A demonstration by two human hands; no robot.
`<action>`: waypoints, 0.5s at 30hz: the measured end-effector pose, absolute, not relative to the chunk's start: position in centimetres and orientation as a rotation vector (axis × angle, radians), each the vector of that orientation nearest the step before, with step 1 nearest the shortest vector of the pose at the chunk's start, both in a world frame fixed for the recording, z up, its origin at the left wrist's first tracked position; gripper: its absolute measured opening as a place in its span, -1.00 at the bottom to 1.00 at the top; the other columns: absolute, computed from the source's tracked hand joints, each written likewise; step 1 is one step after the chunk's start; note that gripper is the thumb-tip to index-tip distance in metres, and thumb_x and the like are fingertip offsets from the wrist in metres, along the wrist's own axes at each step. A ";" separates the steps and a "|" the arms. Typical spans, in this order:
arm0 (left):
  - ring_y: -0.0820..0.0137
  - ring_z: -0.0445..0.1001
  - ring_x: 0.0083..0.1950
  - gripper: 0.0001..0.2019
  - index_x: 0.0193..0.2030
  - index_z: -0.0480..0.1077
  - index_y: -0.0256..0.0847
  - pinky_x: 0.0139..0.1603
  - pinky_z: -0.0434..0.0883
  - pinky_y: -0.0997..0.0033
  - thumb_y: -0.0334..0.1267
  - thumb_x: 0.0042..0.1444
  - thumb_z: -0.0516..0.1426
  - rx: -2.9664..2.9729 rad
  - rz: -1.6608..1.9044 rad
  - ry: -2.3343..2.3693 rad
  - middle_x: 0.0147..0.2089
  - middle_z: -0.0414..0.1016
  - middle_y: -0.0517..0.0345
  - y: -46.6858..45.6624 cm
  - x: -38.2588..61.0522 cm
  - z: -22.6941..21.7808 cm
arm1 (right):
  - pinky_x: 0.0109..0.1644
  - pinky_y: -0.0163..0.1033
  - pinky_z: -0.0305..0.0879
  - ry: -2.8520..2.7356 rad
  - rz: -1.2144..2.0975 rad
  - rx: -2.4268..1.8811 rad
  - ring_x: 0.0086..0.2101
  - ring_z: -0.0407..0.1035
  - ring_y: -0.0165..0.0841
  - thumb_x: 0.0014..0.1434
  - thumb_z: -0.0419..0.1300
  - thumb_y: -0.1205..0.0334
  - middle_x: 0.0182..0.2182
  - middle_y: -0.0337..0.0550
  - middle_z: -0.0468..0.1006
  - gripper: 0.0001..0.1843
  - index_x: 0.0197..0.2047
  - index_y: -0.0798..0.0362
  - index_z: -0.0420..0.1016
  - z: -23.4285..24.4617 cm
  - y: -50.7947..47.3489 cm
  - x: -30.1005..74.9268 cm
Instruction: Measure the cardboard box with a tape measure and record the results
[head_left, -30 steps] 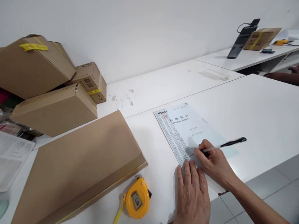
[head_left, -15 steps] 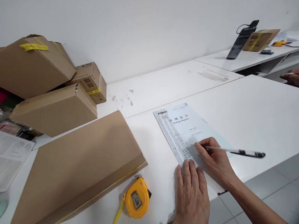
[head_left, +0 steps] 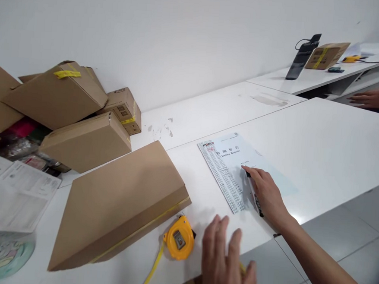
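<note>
A pale blue testing-report sheet (head_left: 230, 160) lies on the white table (head_left: 322, 142). My right hand (head_left: 265, 192) rests on the sheet's near part, fingers lying over a black pen (head_left: 255, 200) that runs under the hand toward me. My left hand (head_left: 226, 261) hovers with fingers spread above the table's front edge, just right of a yellow tape measure (head_left: 179, 244). It holds nothing and no longer touches the sheet.
A large flat cardboard box (head_left: 120, 204) lies left of the sheet, with several smaller boxes (head_left: 77, 117) stacked behind against the wall. Printed papers (head_left: 13, 194) lie far left. Another person's hand (head_left: 368, 98) rests at the far right by a second table holding a box (head_left: 327, 54).
My left hand lifted off the sheet and pulled back toward the tape measure, fingers spreading. My right hand swung the pen round so it now lies under the hand. The view shifted left.
</note>
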State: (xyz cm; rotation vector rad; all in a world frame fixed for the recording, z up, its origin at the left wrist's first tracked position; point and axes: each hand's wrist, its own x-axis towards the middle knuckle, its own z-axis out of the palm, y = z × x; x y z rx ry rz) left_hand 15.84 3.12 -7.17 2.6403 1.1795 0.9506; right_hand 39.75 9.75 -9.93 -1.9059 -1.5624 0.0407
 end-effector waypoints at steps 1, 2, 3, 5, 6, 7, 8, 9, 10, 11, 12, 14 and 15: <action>0.02 0.28 0.43 -0.54 0.28 0.34 -0.20 0.23 0.51 -0.07 -0.39 0.24 0.18 2.607 1.047 1.262 0.37 0.38 -0.19 3.3 14.3 -7.3 | 0.00 0.07 0.43 -1.561 0.018 -1.922 0.07 0.39 -0.02 0.22 -0.06 0.47 0.08 0.05 0.51 -0.35 0.33 -0.10 0.34 -10.1 10.0 39.8; 0.03 0.33 0.40 -0.57 0.26 0.34 -0.20 0.23 0.48 -0.06 -0.40 0.25 0.17 2.574 1.111 1.356 0.33 0.41 -0.22 3.6 12.7 -7.4 | -0.02 0.08 0.44 -1.554 -0.001 -1.937 0.05 0.40 -0.01 0.22 -0.07 0.48 0.06 0.07 0.54 -0.36 0.32 -0.07 0.36 -10.3 10.2 39.8; 0.03 0.36 0.36 -0.57 0.26 0.32 -0.20 0.24 0.46 -0.08 -0.38 0.26 0.18 2.536 1.140 1.452 0.29 0.43 -0.24 3.9 11.3 -7.6 | -0.02 0.09 0.44 -1.544 -0.018 -1.950 0.04 0.40 0.00 0.22 -0.08 0.49 0.04 0.09 0.55 -0.36 0.31 -0.04 0.38 -10.5 10.4 39.8; -0.02 0.39 0.31 -0.54 0.29 0.27 -0.20 0.23 0.42 -0.15 -0.30 0.27 0.20 2.424 1.132 1.638 0.27 0.43 -0.27 4.5 9.1 -8.0 | -0.02 0.10 0.44 -1.531 -0.033 -1.963 0.04 0.41 0.03 0.24 -0.08 0.46 0.03 0.13 0.57 -0.39 0.30 0.03 0.39 -10.7 10.7 39.8; -0.05 0.39 0.30 -0.51 0.30 0.25 -0.20 0.24 0.40 -0.18 -0.25 0.26 0.22 2.344 1.124 1.710 0.26 0.43 -0.29 4.7 8.4 -8.1 | -0.02 0.10 0.44 -1.521 -0.039 -1.966 0.03 0.42 0.03 0.26 -0.08 0.43 0.02 0.14 0.58 -0.42 0.29 0.04 0.40 -10.7 10.8 39.7; -0.07 0.39 0.30 -0.47 0.31 0.25 -0.20 0.25 0.38 -0.21 -0.20 0.24 0.24 2.250 1.129 1.753 0.26 0.42 -0.30 4.9 7.9 -8.2 | -0.03 0.10 0.43 -1.509 -0.047 -1.967 0.03 0.42 0.04 0.28 -0.07 0.39 0.01 0.14 0.59 -0.45 0.28 0.05 0.41 -10.7 10.8 39.7; -0.10 0.37 0.30 -0.44 0.31 0.25 -0.20 0.26 0.36 -0.23 -0.18 0.21 0.26 2.134 1.140 1.763 0.27 0.42 -0.30 5.1 7.6 -8.2 | -0.03 0.10 0.43 -1.497 -0.052 -1.967 0.03 0.43 0.05 0.30 -0.07 0.36 0.01 0.15 0.59 -0.48 0.26 0.05 0.43 -10.6 10.9 39.7; -0.12 0.36 0.31 -0.41 0.30 0.26 -0.21 0.29 0.31 -0.26 -0.17 0.16 0.29 2.008 1.143 1.745 0.27 0.42 -0.31 5.3 7.4 -8.2 | -0.04 0.11 0.42 -1.485 -0.053 -1.965 0.02 0.43 0.07 0.32 -0.06 0.32 0.00 0.16 0.60 -0.51 0.24 0.05 0.44 -10.5 11.0 39.7; -0.15 0.35 0.31 -0.38 0.29 0.28 -0.22 0.32 0.26 -0.30 -0.18 0.11 0.31 1.890 1.135 1.704 0.26 0.43 -0.32 5.5 7.4 -8.2 | -0.05 0.11 0.42 -1.481 -0.045 -1.959 0.02 0.44 0.08 0.34 -0.06 0.28 -0.01 0.17 0.60 -0.53 0.22 0.05 0.46 -10.3 11.0 39.7; -0.17 0.34 0.30 -0.38 0.27 0.31 -0.23 0.34 0.21 -0.33 -0.20 0.06 0.33 1.785 1.122 1.657 0.25 0.45 -0.32 5.7 7.4 -8.1 | -0.06 0.12 0.41 -1.483 -0.032 -1.950 0.01 0.44 0.10 0.36 -0.06 0.24 -0.02 0.18 0.61 -0.55 0.19 0.05 0.48 -10.1 11.1 39.7; -0.18 0.34 0.29 -0.38 0.24 0.34 -0.23 0.36 0.16 -0.35 -0.21 0.02 0.34 1.702 1.109 1.614 0.23 0.46 -0.31 5.9 7.4 -8.0 | -0.07 0.12 0.40 -1.479 -0.024 -1.942 0.00 0.44 0.12 0.37 -0.06 0.21 -0.03 0.21 0.61 -0.56 0.17 0.06 0.49 -9.8 11.0 39.7; -0.15 0.36 0.26 -0.41 0.20 0.38 -0.22 0.36 0.18 -0.31 -0.19 0.00 0.34 1.604 1.099 1.533 0.20 0.49 -0.29 6.1 7.5 -7.7 | -0.06 0.15 0.38 -1.441 -0.057 -1.928 0.02 0.43 0.15 0.41 -0.08 0.14 -0.01 0.24 0.60 -0.57 0.15 0.06 0.50 -9.1 10.7 39.1; -0.10 0.41 0.22 -0.44 0.18 0.39 -0.20 0.32 0.26 -0.23 -0.15 0.03 0.33 1.565 1.102 1.485 0.17 0.51 -0.27 6.0 7.5 -7.5 | -0.05 0.16 0.37 -1.409 -0.090 -1.903 0.03 0.43 0.15 0.41 -0.07 0.10 -0.01 0.24 0.59 -0.58 0.12 0.04 0.51 -8.6 10.3 38.5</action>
